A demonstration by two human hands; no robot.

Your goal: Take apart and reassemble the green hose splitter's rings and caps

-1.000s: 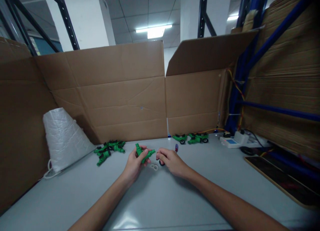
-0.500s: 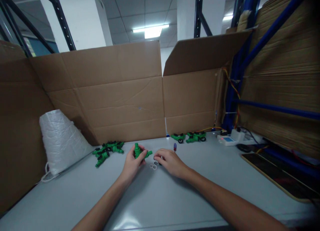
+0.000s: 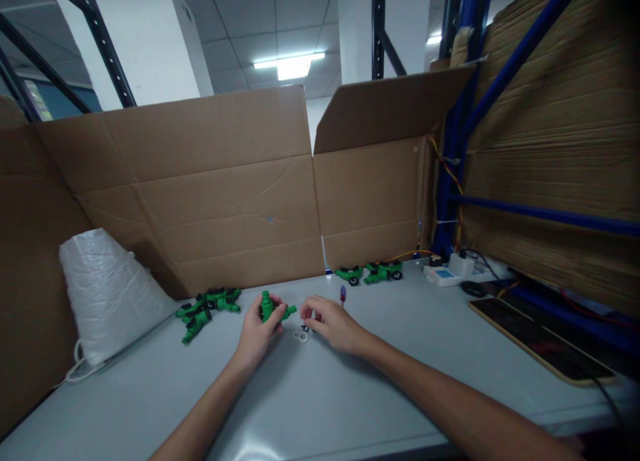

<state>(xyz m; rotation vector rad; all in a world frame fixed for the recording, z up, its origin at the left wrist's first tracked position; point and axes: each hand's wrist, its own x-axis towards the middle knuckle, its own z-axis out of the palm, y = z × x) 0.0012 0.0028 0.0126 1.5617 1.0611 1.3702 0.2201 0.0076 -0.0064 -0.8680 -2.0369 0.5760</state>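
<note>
My left hand (image 3: 259,329) is wrapped round a green plastic part (image 3: 268,306), whose narrower end points right. Just right of it, my right hand (image 3: 330,321) has its fingers bent and pressed together, palm down; what they hold, if anything, is too small to make out. Under its fingertips lie small pale rings (image 3: 303,337) and a small black piece (image 3: 305,328) on the grey table (image 3: 300,408). Behind my right hand stands a screwdriver (image 3: 343,294) with a dark purple and red handle.
Several green parts (image 3: 197,321) lie at the left; more green pieces with black wheels (image 3: 383,272) sit at the back. A silvery white bag (image 3: 113,294) leans far left. A power strip (image 3: 443,276) and a dark flat panel (image 3: 540,341) are at the right, with cardboard walls (image 3: 225,201) behind.
The view has turned slightly to the right, so the scene has shifted left. My right fingers have lifted a little from the small rings. My left hand keeps its hold on the green part.
</note>
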